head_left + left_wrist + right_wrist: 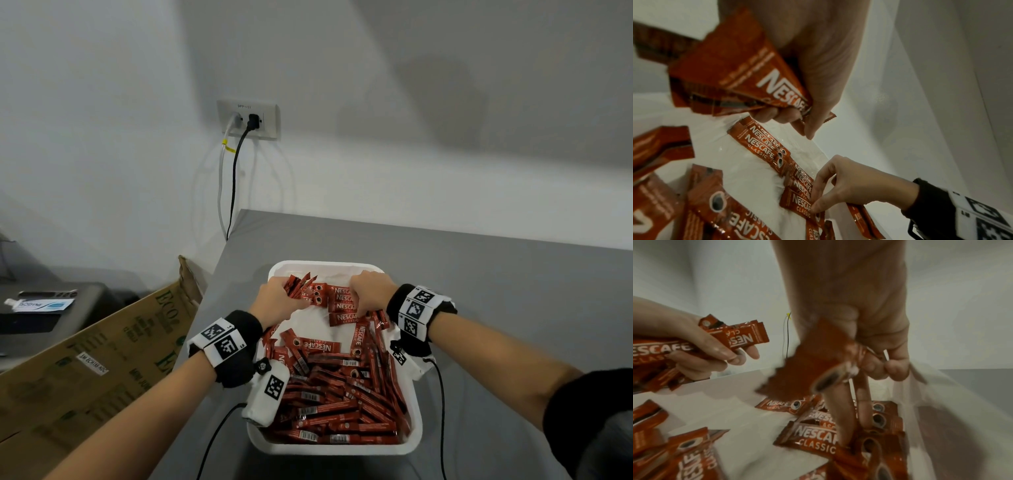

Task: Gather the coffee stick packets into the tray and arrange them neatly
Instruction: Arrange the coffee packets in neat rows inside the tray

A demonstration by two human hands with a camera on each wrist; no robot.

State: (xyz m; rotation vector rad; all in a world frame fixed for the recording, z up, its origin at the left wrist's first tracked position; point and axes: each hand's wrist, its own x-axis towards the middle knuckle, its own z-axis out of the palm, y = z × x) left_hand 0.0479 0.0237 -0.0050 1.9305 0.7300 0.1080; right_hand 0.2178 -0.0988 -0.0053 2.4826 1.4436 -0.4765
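A white tray [325, 264] on the grey table holds several red coffee stick packets. A loose pile [342, 394] fills its near half, and a short row [344, 301] lies side by side at the far end. My left hand [277, 299] grips a fanned bundle of packets [740, 73] just above the row's left end. My right hand [368, 291] is over the row's right end. It holds one blurred packet [807, 369] in its curled fingers, while two straight fingers [840, 410] press down on the row [813, 434].
A brown cardboard box [102, 342] leans against the table's left edge. Beyond it stands a dark appliance [44, 308]. A wall socket [248, 120] with two cables sits behind the table. Bare grey table [496, 291] stretches to the right of the tray.
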